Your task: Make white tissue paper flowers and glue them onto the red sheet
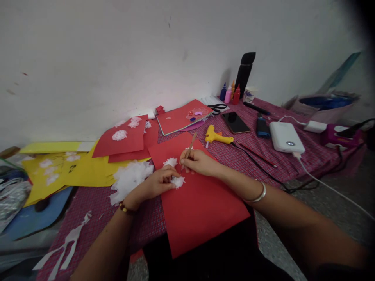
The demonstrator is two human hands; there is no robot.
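A large red sheet of paper [205, 207] lies across the table's front edge, with white tissue-like paper flowers on it. Fingers bent, my left hand [159, 181] pinches the edge of the lowest white paper flower [177, 182]. A second paper flower [170, 162] sits just above those fingers. My right hand [197, 162] is closed around a slim wooden-looking stick [190, 145], held like a pen, its lower end pointing down at the red paper. Behind the right fingers another white flower is mostly covered. Left of my left hand is a pile of white paper pieces [131, 177].
Red sheets with flowers [117, 144] and yellow sheets [88, 171] lie left. A yellow glue gun [218, 136], its cord trailing right, a phone [236, 122], black scissors [216, 107], a red pencil [258, 155] and a white power bank [286, 136] lie right. Paint bottles [228, 94] stand behind.
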